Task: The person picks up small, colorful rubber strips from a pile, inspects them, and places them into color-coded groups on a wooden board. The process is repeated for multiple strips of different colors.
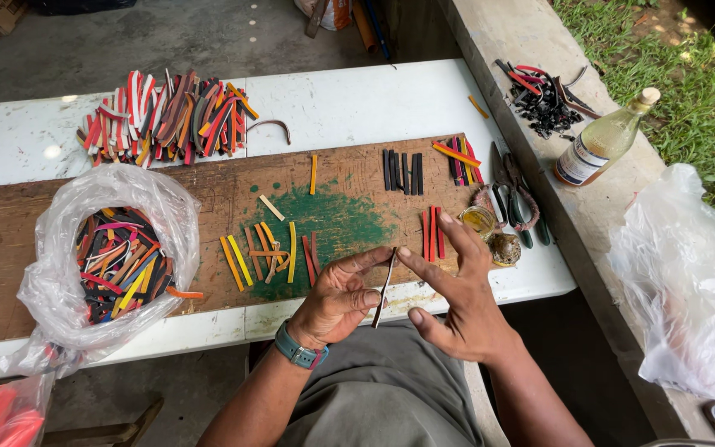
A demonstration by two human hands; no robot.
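Between both hands [399,290] — strip [385,288] near-upright.

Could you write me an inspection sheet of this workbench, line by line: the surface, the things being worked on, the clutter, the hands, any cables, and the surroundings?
Surface: a white folding table with a worn wooden board on it, stained green in the middle.
Job's things: a thin dark strip, pinched between both hands; short coloured strips lie in rows on the board.
Clutter: a heap of strips, a clear bag of strips, a small jar, pliers.
Grippers: left hand and right hand both grip the strip.
Cables: nothing seen.
Surroundings: a concrete ledge with a glass bottle, dark offcuts, a white plastic bag; grass beyond.
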